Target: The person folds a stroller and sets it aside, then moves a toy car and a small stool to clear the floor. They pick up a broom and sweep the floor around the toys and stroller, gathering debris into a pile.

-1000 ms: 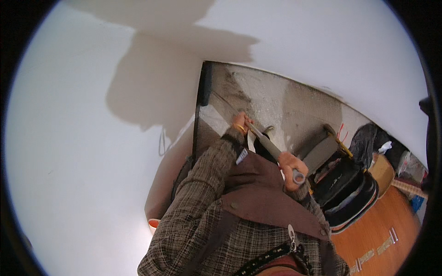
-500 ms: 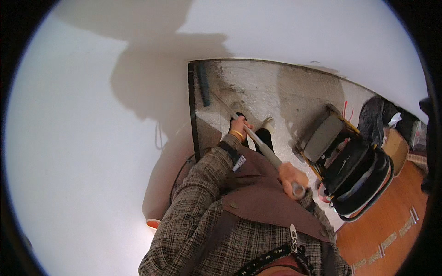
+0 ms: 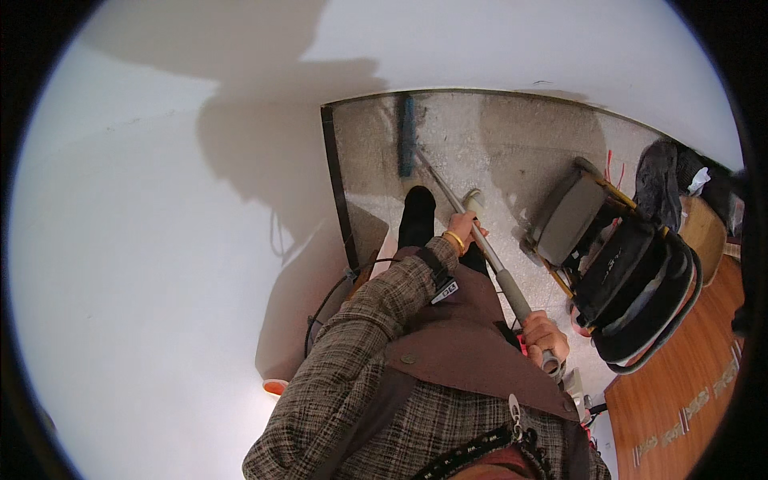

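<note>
White walls [image 3: 152, 304] enclose a speckled, scuffed floor [image 3: 456, 128] beyond the fingers, and broad shadows are cast over both. Partway along the long-handled brush [image 3: 438, 178], the fingers of the left hand [image 3: 464, 228] are wrapped around the metal pole [image 3: 490, 254]; by those of the right hand [image 3: 546, 336], its upper end is clasped, just past a thicker grey sleeve [image 3: 514, 296], with a ringed tip [image 3: 551, 363] left protruding. A gold bracelet [image 3: 454, 242] is worn just behind the left fingers. Ahead of those fingers and to their left, the blue head [image 3: 406, 136] is held at the floor, though whether it is pressed down cannot be told. Since half a second ago, it has been shifted rightward, off the dark strip [image 3: 338, 184] edging the left wall, and both hands have been carried rightward too; the stroke, it may be judged, is being taken out of the corner. The head is seen to be long and narrow, its far end near the far wall; separate bristles cannot be made out. Farther out, right of the fingers, a grey padded seat [image 3: 570, 218], a black bag [image 3: 616, 276] and a wooden panel [image 3: 668, 404] are seen.
</note>
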A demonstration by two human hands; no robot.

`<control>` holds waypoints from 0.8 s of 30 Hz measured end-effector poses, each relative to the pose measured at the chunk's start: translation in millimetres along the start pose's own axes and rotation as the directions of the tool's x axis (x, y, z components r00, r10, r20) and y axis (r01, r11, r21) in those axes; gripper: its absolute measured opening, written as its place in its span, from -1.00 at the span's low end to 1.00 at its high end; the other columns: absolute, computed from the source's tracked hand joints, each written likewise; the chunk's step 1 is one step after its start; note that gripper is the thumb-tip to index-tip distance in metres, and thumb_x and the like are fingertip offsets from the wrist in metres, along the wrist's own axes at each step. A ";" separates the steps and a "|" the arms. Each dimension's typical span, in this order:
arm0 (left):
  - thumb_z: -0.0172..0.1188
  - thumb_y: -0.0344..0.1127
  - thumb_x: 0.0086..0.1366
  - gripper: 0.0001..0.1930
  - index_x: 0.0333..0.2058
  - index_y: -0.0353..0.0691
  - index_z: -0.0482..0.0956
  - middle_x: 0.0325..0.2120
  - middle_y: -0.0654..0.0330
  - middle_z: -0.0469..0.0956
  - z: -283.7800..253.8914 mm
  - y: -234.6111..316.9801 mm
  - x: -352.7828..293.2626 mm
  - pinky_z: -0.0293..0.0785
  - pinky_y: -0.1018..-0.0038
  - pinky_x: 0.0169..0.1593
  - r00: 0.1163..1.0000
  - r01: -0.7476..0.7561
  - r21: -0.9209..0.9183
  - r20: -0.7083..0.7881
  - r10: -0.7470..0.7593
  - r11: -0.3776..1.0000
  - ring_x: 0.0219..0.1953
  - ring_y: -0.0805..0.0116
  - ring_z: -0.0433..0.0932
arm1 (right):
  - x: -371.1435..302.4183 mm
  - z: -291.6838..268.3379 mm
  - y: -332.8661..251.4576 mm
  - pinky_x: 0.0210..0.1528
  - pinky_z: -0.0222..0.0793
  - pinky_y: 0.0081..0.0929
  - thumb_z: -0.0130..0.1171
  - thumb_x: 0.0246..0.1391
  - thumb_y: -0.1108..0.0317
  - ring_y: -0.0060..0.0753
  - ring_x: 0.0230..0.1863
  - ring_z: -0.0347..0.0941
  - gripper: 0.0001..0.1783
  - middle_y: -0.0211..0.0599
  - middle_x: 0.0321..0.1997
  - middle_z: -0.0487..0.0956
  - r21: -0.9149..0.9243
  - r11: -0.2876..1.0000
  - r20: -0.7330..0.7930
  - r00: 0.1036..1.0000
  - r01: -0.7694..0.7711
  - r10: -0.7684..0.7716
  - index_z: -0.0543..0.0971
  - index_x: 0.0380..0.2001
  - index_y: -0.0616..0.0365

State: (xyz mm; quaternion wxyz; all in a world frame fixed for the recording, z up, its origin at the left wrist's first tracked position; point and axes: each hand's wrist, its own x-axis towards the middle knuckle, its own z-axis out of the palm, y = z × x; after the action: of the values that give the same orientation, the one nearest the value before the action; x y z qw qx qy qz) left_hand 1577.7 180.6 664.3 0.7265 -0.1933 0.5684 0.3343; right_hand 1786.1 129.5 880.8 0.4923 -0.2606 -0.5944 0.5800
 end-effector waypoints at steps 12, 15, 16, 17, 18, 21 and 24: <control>-0.12 -0.30 0.32 -0.70 -0.58 -0.34 0.25 -0.70 0.12 0.27 -51.5 63.1 52.4 0.56 0.09 -0.26 0.995 -0.075 -0.075 -0.072 0.070 0.994 -0.60 0.16 0.38 | 47.5 24.1 64.0 -0.30 0.38 -0.35 0.10 -0.02 0.51 -0.35 -0.48 0.38 -0.88 -0.27 -0.52 0.46 -0.018 0.981 -0.153 0.970 -0.195 0.190 0.41 -0.58 0.16; -0.14 -0.31 0.34 -0.73 -0.51 -0.36 0.26 -0.68 0.08 0.29 -12.3 20.7 60.6 0.56 0.10 -0.24 0.998 -0.021 0.167 -0.051 0.030 0.986 -0.59 0.14 0.39 | 27.0 4.1 24.2 -0.26 0.35 -0.28 0.08 -0.01 0.53 -0.36 -0.50 0.36 -0.88 -0.28 -0.53 0.45 -0.119 0.943 -0.244 0.930 -0.310 0.274 0.40 -0.58 0.16; -0.13 -0.29 0.34 -0.74 -0.45 -0.40 0.29 -0.64 0.07 0.31 -1.0 5.6 57.9 0.56 0.06 -0.25 1.000 -0.022 0.122 -0.010 0.023 0.992 -0.57 0.09 0.43 | 15.0 -1.3 12.2 -0.25 0.33 -0.25 0.07 -0.01 0.54 -0.37 -0.51 0.35 -0.88 -0.29 -0.53 0.44 -0.130 0.933 -0.269 0.918 -0.335 0.292 0.39 -0.58 0.15; -0.10 -0.30 0.33 -0.76 -0.39 -0.41 0.30 -0.61 0.08 0.33 10.8 -9.3 55.8 0.55 0.05 -0.27 0.999 0.032 0.105 0.000 -0.032 0.994 -0.54 0.07 0.45 | 3.9 -6.5 6.1 -0.24 0.31 -0.23 0.05 -0.02 0.55 -0.37 -0.51 0.34 -0.88 -0.29 -0.53 0.44 -0.120 0.953 -0.297 0.926 -0.279 0.234 0.39 -0.57 0.15; -0.07 -0.30 0.32 -0.79 -0.33 -0.39 0.28 -0.58 0.09 0.34 26.0 -23.8 54.2 0.54 0.05 -0.29 0.998 0.054 0.152 -0.051 -0.047 0.987 -0.53 0.10 0.45 | -7.7 -12.3 -1.7 -0.24 0.29 -0.22 0.04 -0.02 0.56 -0.37 -0.52 0.33 -0.89 -0.30 -0.53 0.44 -0.095 0.971 -0.333 0.927 -0.218 0.175 0.39 -0.57 0.15; -0.03 -0.31 0.31 -0.79 -0.29 -0.38 0.26 -0.57 0.11 0.34 42.4 -49.0 38.1 0.55 0.08 -0.31 0.997 0.068 0.170 0.021 -0.073 0.983 -0.53 0.12 0.45 | -33.9 -45.2 -9.2 -0.26 0.25 -0.23 0.03 -0.02 0.54 -0.36 -0.53 0.33 -0.90 -0.31 -0.54 0.44 0.066 0.998 -0.109 0.993 -0.026 0.033 0.39 -0.56 0.14; -0.01 -0.31 0.29 -0.78 -0.30 -0.40 0.28 -0.55 0.10 0.36 37.9 -60.5 20.9 0.56 0.11 -0.33 1.000 0.011 0.069 0.018 -0.012 0.998 -0.54 0.13 0.47 | -50.9 -62.2 -11.2 -0.31 0.20 -0.28 0.05 -0.02 0.47 -0.34 -0.53 0.33 -0.89 -0.33 -0.56 0.44 0.099 0.995 0.038 0.999 0.022 -0.026 0.40 -0.59 0.09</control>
State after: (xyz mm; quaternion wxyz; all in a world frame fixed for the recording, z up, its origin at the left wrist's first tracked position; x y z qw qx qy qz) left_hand 1649.4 168.7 648.9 0.7398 -0.1685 0.5718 0.3121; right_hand 1863.5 109.4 867.2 0.4997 -0.2174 -0.5777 0.6077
